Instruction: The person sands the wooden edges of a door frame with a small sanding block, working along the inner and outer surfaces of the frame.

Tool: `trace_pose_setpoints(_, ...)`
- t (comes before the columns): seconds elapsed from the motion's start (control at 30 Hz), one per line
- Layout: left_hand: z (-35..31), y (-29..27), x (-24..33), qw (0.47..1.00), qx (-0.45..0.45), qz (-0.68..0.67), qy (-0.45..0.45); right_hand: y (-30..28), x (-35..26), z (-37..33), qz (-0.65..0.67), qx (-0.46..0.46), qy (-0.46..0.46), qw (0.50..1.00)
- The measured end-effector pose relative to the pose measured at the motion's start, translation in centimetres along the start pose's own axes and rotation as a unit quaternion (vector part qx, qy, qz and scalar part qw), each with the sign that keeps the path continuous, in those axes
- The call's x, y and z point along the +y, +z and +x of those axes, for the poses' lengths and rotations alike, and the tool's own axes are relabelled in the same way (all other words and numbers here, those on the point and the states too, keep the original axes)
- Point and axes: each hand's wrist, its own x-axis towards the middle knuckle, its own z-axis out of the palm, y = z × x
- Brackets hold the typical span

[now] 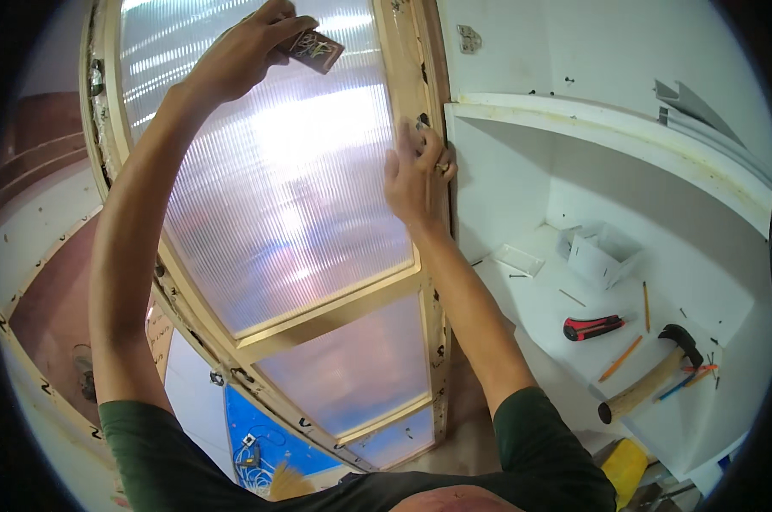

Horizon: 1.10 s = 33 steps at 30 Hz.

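A tall panel door with a pale wooden frame [335,313] and a ribbed translucent sheet [275,205] stands in front of me. My left hand [248,47] is raised over the upper sheet, closed on a small dark brown rectangular block [315,51] with a printed design. Whether the block touches the sheet I cannot tell. Lower down, at the frame's right side, my right hand [422,175] has its fingers bent around the outer edge, the index finger reaching upward. A small dark spot shows by its fingertips; what it is stays unclear.
On the right, a white cabinet shelf [565,401] holds a red and black utility knife [592,327], a wooden-handled hammer [642,388], pencils [621,358], a white plastic box [603,253] and loose screws. Metal channels [702,128] lie higher up. A blue sheet [292,439] with cables lies lower left.
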Motion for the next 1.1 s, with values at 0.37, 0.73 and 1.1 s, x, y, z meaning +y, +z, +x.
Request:
trace_pose_setpoints(0.37, 12.1, -2.8, -0.2, 0.998, -0.033, -0.044, 0.015, -1.2, 0.4, 9.1, 0.104, 0.044, -0.026, 0.993)
trace_pose_setpoints(0.73, 22.3, -0.4, -2.5, 0.975, -0.092, 0.144, 0.144, -3.1, -2.5, 28.9, 0.142, 0.053, -0.055, 0.987)
trace_pose_setpoints(1.1, 20.7, 1.4, -0.8, 0.989, -0.121, -0.059, 0.062, -2.7, -2.4, 29.8, 0.142, -0.038, 0.022, 0.989)
